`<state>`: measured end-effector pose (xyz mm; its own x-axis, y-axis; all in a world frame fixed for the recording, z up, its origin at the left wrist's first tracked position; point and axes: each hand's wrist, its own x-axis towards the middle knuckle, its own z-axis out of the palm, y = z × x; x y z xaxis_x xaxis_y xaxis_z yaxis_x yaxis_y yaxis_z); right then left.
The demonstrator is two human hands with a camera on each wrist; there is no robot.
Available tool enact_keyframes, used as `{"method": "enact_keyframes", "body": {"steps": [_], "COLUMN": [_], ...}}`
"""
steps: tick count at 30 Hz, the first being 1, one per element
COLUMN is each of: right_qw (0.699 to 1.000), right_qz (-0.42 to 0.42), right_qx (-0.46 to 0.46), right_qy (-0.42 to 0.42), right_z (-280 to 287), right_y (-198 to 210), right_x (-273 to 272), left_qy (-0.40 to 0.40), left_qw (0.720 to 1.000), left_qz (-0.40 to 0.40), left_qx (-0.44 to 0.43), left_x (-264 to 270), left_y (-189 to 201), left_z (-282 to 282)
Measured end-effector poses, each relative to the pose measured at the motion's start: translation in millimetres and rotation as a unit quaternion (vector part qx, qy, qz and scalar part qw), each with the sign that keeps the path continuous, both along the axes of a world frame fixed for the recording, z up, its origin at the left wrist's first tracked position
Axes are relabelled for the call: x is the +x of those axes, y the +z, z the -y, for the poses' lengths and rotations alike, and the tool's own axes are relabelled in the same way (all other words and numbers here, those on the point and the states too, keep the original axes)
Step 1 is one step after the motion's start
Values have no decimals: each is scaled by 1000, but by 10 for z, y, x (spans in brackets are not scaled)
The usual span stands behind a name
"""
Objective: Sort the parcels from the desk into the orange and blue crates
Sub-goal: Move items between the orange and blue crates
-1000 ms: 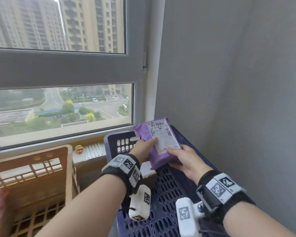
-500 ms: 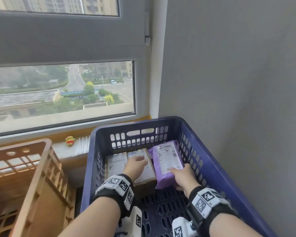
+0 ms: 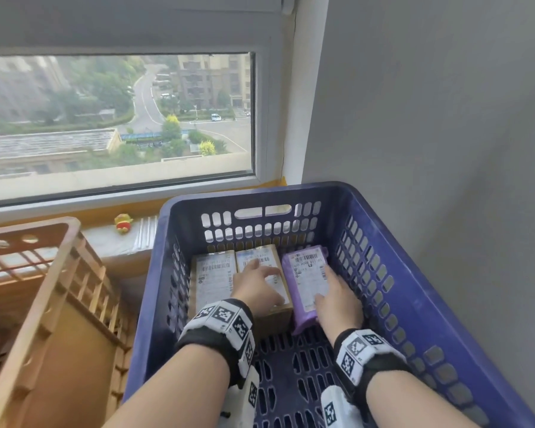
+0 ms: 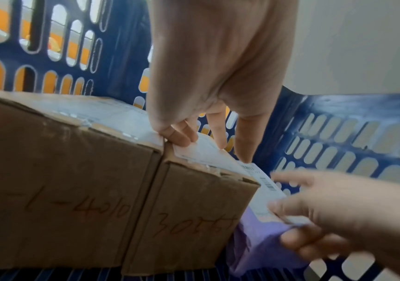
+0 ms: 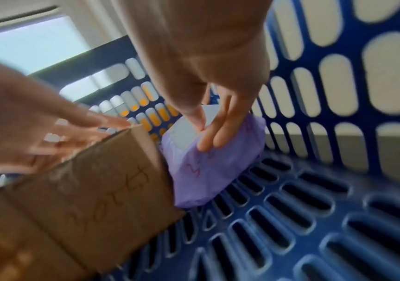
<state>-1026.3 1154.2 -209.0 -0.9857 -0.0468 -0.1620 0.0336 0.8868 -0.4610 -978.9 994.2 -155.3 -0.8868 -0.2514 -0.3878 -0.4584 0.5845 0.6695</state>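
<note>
A purple parcel [image 3: 306,273] with a white label lies in the blue crate [image 3: 383,230], at its far right beside two brown cardboard boxes. My right hand [image 3: 329,288] holds the parcel's near end, thumb on the label and fingers curled at its side [image 5: 206,136]. In the left wrist view those fingers wrap under the purple parcel [image 4: 254,247]. My left hand [image 3: 264,274] rests with straight fingers on top of the middle cardboard box [image 3: 260,257], touching its label [image 4: 206,136]. The left cardboard box [image 3: 212,276] stands against it. The orange crate [image 3: 44,273] stands left of the blue one.
A grey wall [image 3: 445,149] runs close along the blue crate's right side. A window sill behind the crates carries a small yellow and red toy [image 3: 123,223]. The near half of the blue crate's slotted floor [image 3: 303,366] is bare.
The purple parcel has come down from above the crate to its floor beside the boxes. My left hand has let go of it and moved onto the middle cardboard box.
</note>
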Motion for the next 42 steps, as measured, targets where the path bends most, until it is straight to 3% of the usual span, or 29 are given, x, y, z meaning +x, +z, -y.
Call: {"method": "enact_keyframes", "body": {"steps": [3,7,14,22,29,42], "right_qw": [983,960,960,974,989,984], "right_qz": [9,100,150,127,84,56], "right_qx": [132,175,140,71,-27,-105], "right_qy": [130,195,191,173,115,132], "right_z": [51,82,134,148,148,341], "right_y": [161,141,95,275,689,1600], "right_x": [-4,-69,-222,-218,-121,271], "left_qy": [-13,-22,-37,-13,12,41], "left_qw": [1000,1000,999,1000,999,992], "left_qz": [8,8,11,-2,-29,-119], "left_qx": [-15,-19,-35,-18,13,-23], "left_x": [17,34,42,75,169,632], "left_y": [11,2,-1,103,394,1192], "left_z": [-5,6,-13,-40,-74,38]}}
